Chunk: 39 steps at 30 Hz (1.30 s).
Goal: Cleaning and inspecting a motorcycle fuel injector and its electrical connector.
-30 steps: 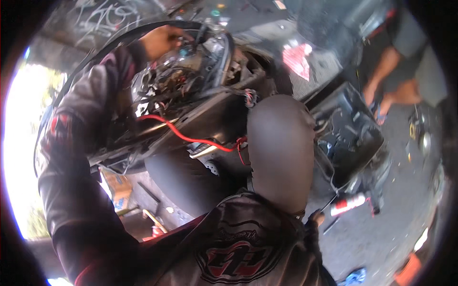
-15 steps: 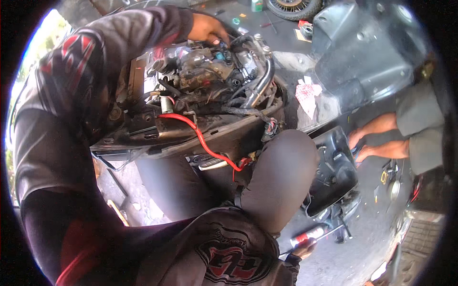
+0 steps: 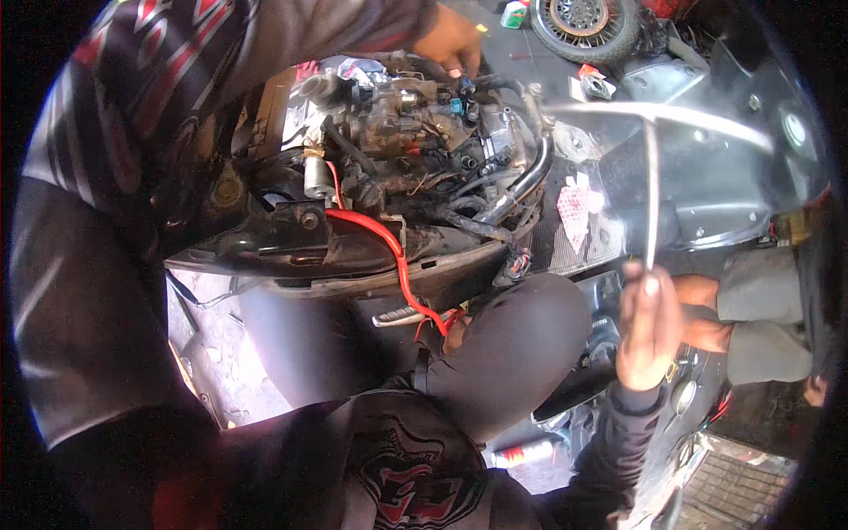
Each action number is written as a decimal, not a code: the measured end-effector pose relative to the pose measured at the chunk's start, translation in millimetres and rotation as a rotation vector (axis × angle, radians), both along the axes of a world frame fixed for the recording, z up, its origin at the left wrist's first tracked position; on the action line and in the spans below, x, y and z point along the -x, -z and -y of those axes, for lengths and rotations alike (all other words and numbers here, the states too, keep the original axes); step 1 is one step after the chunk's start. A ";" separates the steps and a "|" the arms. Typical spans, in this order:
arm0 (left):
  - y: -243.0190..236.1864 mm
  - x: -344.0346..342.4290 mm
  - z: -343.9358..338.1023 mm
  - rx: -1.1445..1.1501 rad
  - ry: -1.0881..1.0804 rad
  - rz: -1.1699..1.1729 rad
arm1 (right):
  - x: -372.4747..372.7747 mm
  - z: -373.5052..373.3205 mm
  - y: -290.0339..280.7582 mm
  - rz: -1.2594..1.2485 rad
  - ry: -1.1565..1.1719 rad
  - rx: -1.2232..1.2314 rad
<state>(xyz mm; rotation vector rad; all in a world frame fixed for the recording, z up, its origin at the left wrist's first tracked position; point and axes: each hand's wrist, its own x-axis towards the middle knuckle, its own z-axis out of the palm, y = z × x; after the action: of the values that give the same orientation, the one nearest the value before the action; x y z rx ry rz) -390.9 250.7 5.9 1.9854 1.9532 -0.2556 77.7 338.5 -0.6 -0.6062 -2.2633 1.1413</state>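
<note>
My right hand (image 3: 649, 340) is raised at the right, closed round the shaft of a metal T-handle wrench (image 3: 653, 190). The wrench stands upright, its crossbar at the top, blurred by motion. At the far side of an opened-up scooter (image 3: 389, 146), my left hand (image 3: 449, 44) reaches over the bared engine parts. Its fingers are bent down beside a small blue connector (image 3: 457, 107); what they grip is hidden. A thick red cable (image 3: 389, 238) runs from the scooter's near side toward my knee. Next to its upper end sits a silver cylindrical part (image 3: 315, 177).
Grey body panels (image 3: 715, 177) lie at the right, near another person's legs (image 3: 764, 287). A spoked wheel (image 3: 583, 26) is on the ground at the far side. Below my knee are a black plastic bin (image 3: 565, 389) and a red-and-white spray can (image 3: 523, 454).
My right hand has come up from beside the spray can, bringing the T-handle wrench with it. My left hand stays at the engine's far side. The view has shifted somewhat.
</note>
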 end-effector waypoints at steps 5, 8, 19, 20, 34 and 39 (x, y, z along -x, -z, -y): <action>-1.6 -0.9 0.5 0.052 -0.017 0.052 | 70.6 -9.3 -21.5 0.132 -0.162 -0.127; -1.6 -0.2 1.8 0.041 -0.005 0.013 | 86.8 -13.6 -32.8 0.113 -0.107 -0.270; -1.0 4.0 0.5 -0.050 0.031 0.051 | 108.9 -31.8 -36.9 0.155 -0.016 -0.302; -0.1 5.4 -0.7 -0.051 0.031 0.050 | 107.6 -32.2 -37.2 0.200 -0.022 -0.319; 4.0 7.6 -0.5 -0.027 0.052 -0.023 | 108.7 -31.2 -40.9 0.103 -0.198 -0.494; -1.2 -0.3 2.8 -0.013 -0.027 -0.033 | 112.9 -29.1 -42.8 0.257 -0.276 -0.664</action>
<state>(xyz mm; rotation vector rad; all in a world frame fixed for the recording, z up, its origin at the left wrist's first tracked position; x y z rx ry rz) -390.6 247.9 7.1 1.9732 2.0051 -0.2715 -35.2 367.6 42.2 -0.1796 -2.7987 0.3670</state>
